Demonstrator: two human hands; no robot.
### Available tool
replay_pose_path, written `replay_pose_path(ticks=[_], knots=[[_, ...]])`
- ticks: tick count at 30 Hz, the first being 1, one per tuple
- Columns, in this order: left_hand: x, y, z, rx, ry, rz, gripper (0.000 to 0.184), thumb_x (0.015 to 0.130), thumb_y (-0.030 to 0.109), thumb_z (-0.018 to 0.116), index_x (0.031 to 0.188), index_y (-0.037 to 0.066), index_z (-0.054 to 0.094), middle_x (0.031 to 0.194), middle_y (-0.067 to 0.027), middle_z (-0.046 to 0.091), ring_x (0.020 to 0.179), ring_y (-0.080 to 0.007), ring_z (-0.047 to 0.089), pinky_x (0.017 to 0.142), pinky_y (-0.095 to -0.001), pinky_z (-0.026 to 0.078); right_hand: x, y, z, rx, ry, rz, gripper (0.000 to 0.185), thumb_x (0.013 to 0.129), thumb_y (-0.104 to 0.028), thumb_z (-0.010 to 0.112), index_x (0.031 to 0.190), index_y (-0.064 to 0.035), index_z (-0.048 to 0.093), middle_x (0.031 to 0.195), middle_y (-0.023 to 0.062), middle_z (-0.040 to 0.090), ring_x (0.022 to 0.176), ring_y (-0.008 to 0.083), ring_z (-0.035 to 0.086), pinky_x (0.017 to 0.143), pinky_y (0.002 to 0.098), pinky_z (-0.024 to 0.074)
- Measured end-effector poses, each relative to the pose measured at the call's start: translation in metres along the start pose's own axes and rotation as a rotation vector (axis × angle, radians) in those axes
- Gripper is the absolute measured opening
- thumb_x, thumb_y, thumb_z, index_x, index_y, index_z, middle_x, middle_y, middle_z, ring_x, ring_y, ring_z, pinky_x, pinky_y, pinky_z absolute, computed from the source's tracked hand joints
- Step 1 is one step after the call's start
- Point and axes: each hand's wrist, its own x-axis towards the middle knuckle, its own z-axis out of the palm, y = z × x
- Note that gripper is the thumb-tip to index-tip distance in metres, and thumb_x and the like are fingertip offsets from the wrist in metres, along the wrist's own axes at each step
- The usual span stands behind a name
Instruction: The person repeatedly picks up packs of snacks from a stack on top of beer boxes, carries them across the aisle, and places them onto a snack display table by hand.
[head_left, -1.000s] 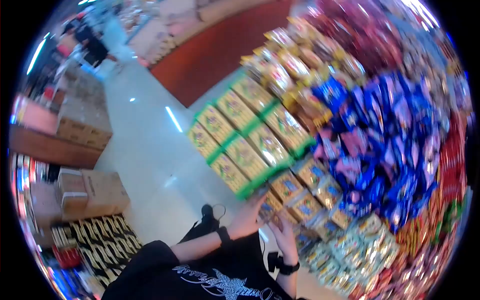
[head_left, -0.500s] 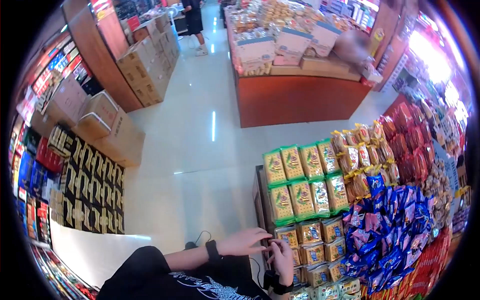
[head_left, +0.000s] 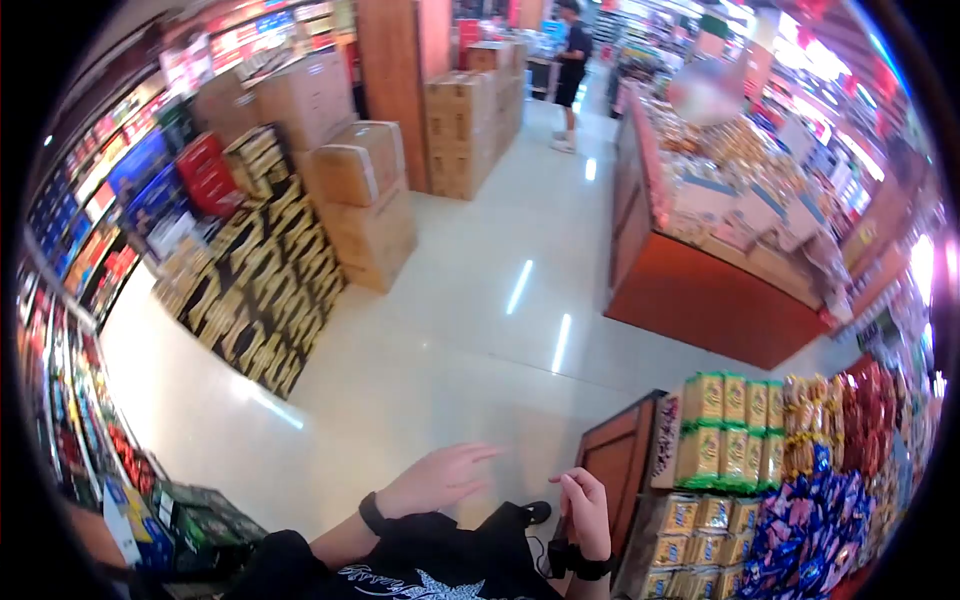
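My left hand [head_left: 437, 478] is held out over the floor in front of my body, its fingers stretched and slightly blurred, with nothing in them. To its right, my right hand [head_left: 587, 508] is raised with fingers loosely bent and a little apart; I see no object in it. The two hands do not touch. Nearest the right hand is the brown wooden side of a display stand [head_left: 622, 452]. On the stand lie square biscuit packs [head_left: 712, 514], green-edged cracker packs [head_left: 705, 450] and a heap of blue-and-pink wrapped snacks [head_left: 808, 530].
Stacked black-and-gold boxes [head_left: 262, 290] and brown cartons [head_left: 365, 235] stand on the left. A red-sided counter [head_left: 710, 295] with bagged goods is at the right. One person [head_left: 572, 65] stands farther down the aisle. Dark green boxes [head_left: 215, 525] sit at the lower left.
The view has swung left, so the snack stand now lies farther right. My hands, close together over the stand's edge before, have moved apart and away from the packs.
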Motion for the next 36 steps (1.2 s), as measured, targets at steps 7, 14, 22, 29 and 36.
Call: replay_pose_path(ticks=[7,14,22,29,36], knots=[[-0.194,-0.049,-0.056,-0.102,0.515,-0.389,0.041,0.089,0.015,0.064,0.127,0.002,0.055,0.115,-0.0133,0.064,0.105,-0.0245,0.061,0.094,-0.0344,0.047,0.01,-0.011,0.146,-0.12,-0.374,-0.153,0.019,0.097,-0.013,0.052,0.094,-0.0001,0.065,0.054,-0.0045,0.045,0.046,0.0025,0.039,0.045,0.0199,0.0298],[-0.298,-0.055,-0.056,-0.091,0.923,-0.593,0.039,0.087,0.015,0.065,0.122,0.001,0.058,0.11,-0.0134,0.065,0.101,-0.0229,0.062,0.09,-0.0342,0.048,0.009,-0.02,0.245,-0.379,-0.649,-0.171,0.018,0.097,-0.015,0.053,0.096,-0.0023,0.065,0.055,-0.0061,0.044,0.047,0.0021,0.038,0.045,0.0195,0.0293],[-0.319,-0.078,-0.057,-0.111,1.143,-0.593,0.037,0.086,0.01,0.066,0.121,0.001,0.058,0.11,-0.0131,0.065,0.099,-0.0227,0.062,0.089,-0.0338,0.049,0.015,-0.028,0.306,-0.457,-0.83,-0.272,0.019,0.097,-0.017,0.053,0.098,-0.004,0.067,0.056,-0.0069,0.043,0.048,0.0013,0.037,0.045,0.0193,0.0288],[-0.3,-0.088,-0.09,-0.069,1.137,-0.608,0.037,0.085,0.01,0.066,0.12,0.001,0.058,0.111,-0.0135,0.064,0.099,-0.0233,0.062,0.089,-0.0336,0.049,0.053,-0.045,0.328,-0.446,-0.883,-0.268,0.028,0.1,-0.019,0.044,0.099,-0.0003,0.065,0.054,-0.0081,0.036,0.047,0.0015,0.034,0.045,0.02,0.0277],[-0.258,-0.108,-0.142,-0.055,1.107,-0.585,0.036,0.086,0.012,0.066,0.119,0.001,0.059,0.11,-0.0133,0.064,0.099,-0.0238,0.062,0.089,-0.0336,0.049,0.106,-0.065,0.341,-0.411,-0.855,-0.264,0.034,0.102,-0.02,0.04,0.098,0.0022,0.065,0.052,-0.0068,0.036,0.046,0.0019,0.034,0.045,0.0202,0.0279]])
